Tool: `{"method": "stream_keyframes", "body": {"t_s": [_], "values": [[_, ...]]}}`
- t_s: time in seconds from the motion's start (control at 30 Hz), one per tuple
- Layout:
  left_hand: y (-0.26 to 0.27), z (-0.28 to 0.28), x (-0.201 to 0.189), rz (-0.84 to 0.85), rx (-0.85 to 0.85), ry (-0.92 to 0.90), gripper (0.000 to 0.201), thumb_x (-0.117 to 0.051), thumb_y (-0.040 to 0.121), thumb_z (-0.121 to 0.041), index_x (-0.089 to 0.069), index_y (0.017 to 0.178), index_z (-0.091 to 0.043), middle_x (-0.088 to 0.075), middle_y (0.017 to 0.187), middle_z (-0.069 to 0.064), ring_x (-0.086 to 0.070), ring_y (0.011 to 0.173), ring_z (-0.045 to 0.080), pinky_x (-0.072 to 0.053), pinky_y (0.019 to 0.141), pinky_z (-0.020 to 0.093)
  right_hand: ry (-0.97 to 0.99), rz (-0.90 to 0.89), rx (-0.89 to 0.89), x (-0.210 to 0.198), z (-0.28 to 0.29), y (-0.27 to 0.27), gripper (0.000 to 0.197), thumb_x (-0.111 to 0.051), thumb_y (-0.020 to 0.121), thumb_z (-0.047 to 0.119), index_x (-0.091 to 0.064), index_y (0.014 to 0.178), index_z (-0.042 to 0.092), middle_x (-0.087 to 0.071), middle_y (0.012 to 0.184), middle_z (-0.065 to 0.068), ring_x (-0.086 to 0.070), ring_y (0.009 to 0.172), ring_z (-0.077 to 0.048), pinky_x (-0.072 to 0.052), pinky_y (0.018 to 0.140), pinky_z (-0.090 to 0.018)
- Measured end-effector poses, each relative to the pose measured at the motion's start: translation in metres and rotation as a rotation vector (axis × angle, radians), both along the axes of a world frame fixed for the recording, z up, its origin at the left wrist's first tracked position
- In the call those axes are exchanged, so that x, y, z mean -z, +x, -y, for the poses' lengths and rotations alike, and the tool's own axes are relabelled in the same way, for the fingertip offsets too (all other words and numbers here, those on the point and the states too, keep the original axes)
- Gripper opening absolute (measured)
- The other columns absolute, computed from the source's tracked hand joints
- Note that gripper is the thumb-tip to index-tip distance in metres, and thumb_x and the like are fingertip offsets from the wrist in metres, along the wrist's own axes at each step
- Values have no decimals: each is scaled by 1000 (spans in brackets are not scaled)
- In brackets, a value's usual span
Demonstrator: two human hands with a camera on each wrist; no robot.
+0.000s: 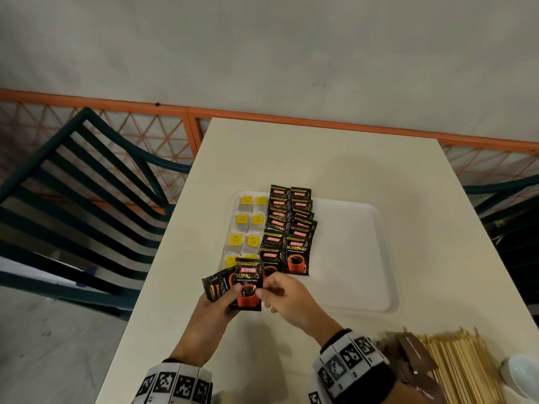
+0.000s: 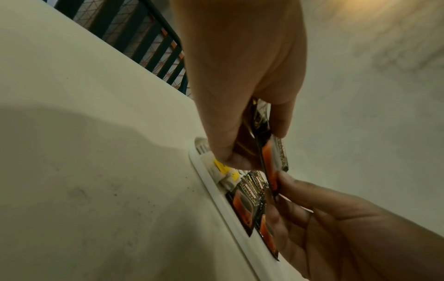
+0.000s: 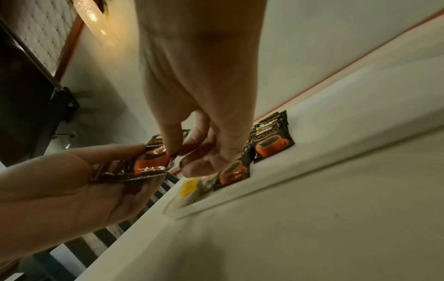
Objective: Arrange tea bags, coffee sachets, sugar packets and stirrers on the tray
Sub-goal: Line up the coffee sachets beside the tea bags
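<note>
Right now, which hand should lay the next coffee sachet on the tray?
Right hand: it already pinches the top coffee sachet and sits nearest the tray. Left hand grips the remaining sachets.

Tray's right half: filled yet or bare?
Bare. The tray holds only tea bags and coffee sachets on its left side; stirrers lie on the table.
</note>
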State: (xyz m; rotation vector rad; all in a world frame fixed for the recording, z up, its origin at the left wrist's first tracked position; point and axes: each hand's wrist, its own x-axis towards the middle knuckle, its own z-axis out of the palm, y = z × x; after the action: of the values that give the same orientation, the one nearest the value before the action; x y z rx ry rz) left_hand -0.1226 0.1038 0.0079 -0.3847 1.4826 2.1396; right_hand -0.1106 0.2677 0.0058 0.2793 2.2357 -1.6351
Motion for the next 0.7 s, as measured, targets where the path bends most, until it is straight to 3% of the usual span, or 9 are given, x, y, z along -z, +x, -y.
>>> {"method": "stream_keyframes", "body": {"t_s": [0.13, 0.27, 0.4, 0.5, 0.57, 0.63, 0.7], "values": [[0, -6, 0, 48, 9, -3, 25, -45, 93, -8, -59, 113, -4, -70, 107, 18, -64, 100, 29, -49, 87, 36, -121, 45, 99, 2, -7, 6, 8, -58, 89, 14, -52, 84, 16, -60, 78, 2, -58, 64, -9, -55, 66, -22], [0, -6, 1, 10, -7, -95, 24, -45, 93, -1, -56, 110, -13, -70, 98, 10, -65, 85, 21, -54, 74, 28, -120, 7, 167, 8, -23, 8, 13, -58, 89, 13, -52, 82, 22, -61, 88, -2, -57, 74, -9, -51, 61, -17], [-6, -4, 2, -129, 110, -328, 24, -57, 89, -4, -59, 108, -17, -68, 102, 8, -63, 95, 23, -50, 77, 27, -20, -52, 358, 12, -48, 6, 18, -59, 88, 11, -52, 78, 23, -62, 85, -2, -55, 70, -9, -46, 60, -16], [-15, -7, -2, -279, 198, -561, 17, -69, 81, -9, -64, 92, -21, -71, 87, 4, -65, 83, 19, -50, 72, 31, 17, -58, 493, 19, -63, 1, 22, -60, 87, 7, -51, 76, 24, -61, 85, -4, -55, 69, -11, -45, 56, -15], [-23, -11, -4, -334, 238, -675, 19, -74, 76, -12, -62, 88, -22, -71, 85, 4, -66, 83, 21, -51, 78, 37, 51, -48, 517, 23, -69, -1, 20, -61, 87, 8, -52, 77, 23, -61, 84, -3, -55, 71, -13, -44, 58, -18], [-31, -16, -6, -397, 303, -746, 23, -76, 74, -14, -60, 86, -24, -70, 86, 1, -66, 82, 17, -52, 76, 32, 72, -39, 510, 26, -71, -3, 15, -61, 86, 8, -53, 80, 20, -61, 82, -2, -55, 68, -12, -44, 57, -17], [-38, -25, -11, -478, 395, -790, 22, -74, 76, -14, -59, 87, -26, -66, 82, -4, -60, 76, 7, -46, 67, 14, 95, -27, 499, 29, -70, -4, 14, -62, 85, 8, -54, 81, 18, -61, 80, -2, -56, 67, -14, -46, 58, -17]]}}
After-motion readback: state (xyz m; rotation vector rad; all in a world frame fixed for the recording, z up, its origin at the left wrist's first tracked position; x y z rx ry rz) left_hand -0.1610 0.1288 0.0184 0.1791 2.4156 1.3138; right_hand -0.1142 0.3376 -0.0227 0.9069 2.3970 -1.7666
